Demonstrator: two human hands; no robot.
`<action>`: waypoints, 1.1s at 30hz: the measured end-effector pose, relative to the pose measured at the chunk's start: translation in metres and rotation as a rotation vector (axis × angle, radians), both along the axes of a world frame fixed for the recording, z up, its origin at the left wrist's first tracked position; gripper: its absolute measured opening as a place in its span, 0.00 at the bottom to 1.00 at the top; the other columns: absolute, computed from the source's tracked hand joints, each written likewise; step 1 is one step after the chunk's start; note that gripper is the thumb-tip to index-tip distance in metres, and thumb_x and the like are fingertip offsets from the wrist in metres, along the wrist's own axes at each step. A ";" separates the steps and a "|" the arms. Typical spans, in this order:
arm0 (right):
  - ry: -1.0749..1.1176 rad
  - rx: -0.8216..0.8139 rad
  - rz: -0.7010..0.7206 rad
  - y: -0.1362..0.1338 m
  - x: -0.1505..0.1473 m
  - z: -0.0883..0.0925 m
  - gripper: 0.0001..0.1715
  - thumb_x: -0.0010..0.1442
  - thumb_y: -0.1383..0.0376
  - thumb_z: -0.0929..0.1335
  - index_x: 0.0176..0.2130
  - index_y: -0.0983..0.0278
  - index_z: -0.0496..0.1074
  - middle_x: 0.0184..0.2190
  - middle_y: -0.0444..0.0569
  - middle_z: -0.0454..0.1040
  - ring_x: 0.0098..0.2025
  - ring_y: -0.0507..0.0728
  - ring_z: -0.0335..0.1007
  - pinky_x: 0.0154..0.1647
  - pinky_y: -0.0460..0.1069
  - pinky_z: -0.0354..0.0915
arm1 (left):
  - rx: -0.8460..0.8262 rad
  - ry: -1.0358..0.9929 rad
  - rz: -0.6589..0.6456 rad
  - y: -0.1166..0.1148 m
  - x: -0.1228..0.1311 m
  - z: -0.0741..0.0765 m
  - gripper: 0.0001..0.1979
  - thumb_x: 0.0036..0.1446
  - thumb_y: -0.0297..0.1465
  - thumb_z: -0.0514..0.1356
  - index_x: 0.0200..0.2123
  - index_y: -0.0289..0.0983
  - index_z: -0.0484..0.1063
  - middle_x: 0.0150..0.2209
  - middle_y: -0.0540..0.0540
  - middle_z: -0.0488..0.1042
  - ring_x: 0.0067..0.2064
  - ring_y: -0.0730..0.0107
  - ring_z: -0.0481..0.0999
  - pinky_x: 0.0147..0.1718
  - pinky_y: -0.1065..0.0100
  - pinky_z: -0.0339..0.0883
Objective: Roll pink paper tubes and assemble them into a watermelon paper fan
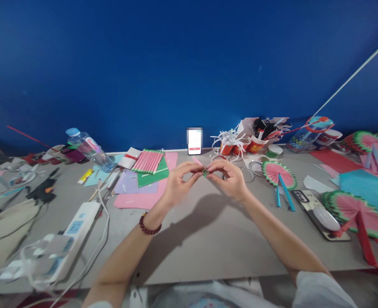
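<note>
Soft pale cloth sleeve (pixel 320 291), then left hand (pixel 178 183) and right hand (pixel 230 177), both pinched around a tiny green piece (pixel 205 172).

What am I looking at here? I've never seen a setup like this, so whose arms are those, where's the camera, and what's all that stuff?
There's no machine here, just a person's bare arms. This single picture comes from a camera on their head, looking forward and down, so the arms reach away from you.

The left hand and right hand meet over the table, their fingers pinching a small greenish piece, too small to identify.

To the left lie a power strip, a tilted bottle and pleated pink paper. A lit phone stands at the back. To the right are paper fans and a white mouse.
</note>
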State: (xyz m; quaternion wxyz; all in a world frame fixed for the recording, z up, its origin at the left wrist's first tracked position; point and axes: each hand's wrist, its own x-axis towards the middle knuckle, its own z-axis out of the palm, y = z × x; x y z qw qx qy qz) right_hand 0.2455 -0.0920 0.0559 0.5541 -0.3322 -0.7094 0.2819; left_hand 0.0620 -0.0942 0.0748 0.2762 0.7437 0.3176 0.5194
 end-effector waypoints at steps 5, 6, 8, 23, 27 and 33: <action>-0.008 0.044 -0.004 -0.001 0.000 0.001 0.07 0.54 0.60 0.71 0.34 0.59 0.72 0.35 0.49 0.76 0.40 0.57 0.72 0.45 0.55 0.67 | 0.045 0.022 -0.005 0.000 -0.001 0.002 0.07 0.54 0.29 0.62 0.38 0.39 0.77 0.35 0.45 0.76 0.36 0.71 0.75 0.37 0.68 0.71; -0.018 0.050 -0.008 -0.001 0.000 0.001 0.06 0.54 0.61 0.71 0.34 0.59 0.72 0.35 0.50 0.76 0.40 0.57 0.72 0.46 0.55 0.67 | 0.053 0.026 -0.009 0.000 -0.001 0.002 0.07 0.54 0.30 0.62 0.38 0.39 0.77 0.35 0.45 0.76 0.36 0.71 0.75 0.37 0.68 0.71; -0.035 0.053 -0.022 -0.002 0.000 0.001 0.07 0.54 0.61 0.71 0.34 0.59 0.72 0.35 0.49 0.76 0.40 0.57 0.72 0.45 0.54 0.67 | 0.072 0.023 -0.011 0.000 -0.001 0.001 0.07 0.55 0.30 0.61 0.38 0.39 0.77 0.36 0.45 0.76 0.36 0.70 0.75 0.37 0.68 0.71; 0.024 0.036 0.022 -0.002 -0.003 -0.004 0.03 0.55 0.65 0.70 0.34 0.60 0.73 0.33 0.48 0.76 0.37 0.55 0.72 0.42 0.52 0.67 | 0.010 -0.125 -0.066 0.008 -0.003 -0.006 0.04 0.52 0.29 0.64 0.32 0.39 0.79 0.30 0.46 0.76 0.31 0.74 0.74 0.31 0.72 0.70; 0.052 0.010 0.024 -0.002 -0.003 -0.005 0.03 0.55 0.64 0.70 0.33 0.60 0.73 0.33 0.48 0.75 0.38 0.56 0.72 0.42 0.52 0.67 | 0.015 -0.107 -0.045 0.005 -0.003 -0.004 0.04 0.52 0.30 0.64 0.33 0.39 0.79 0.31 0.45 0.76 0.32 0.73 0.74 0.29 0.72 0.70; 0.081 -0.007 0.048 -0.002 -0.003 -0.005 0.04 0.57 0.64 0.68 0.35 0.60 0.73 0.34 0.48 0.76 0.40 0.55 0.72 0.43 0.51 0.68 | 0.188 -0.025 0.014 0.001 -0.002 -0.003 0.06 0.54 0.26 0.62 0.36 0.38 0.77 0.34 0.45 0.76 0.35 0.72 0.75 0.33 0.71 0.71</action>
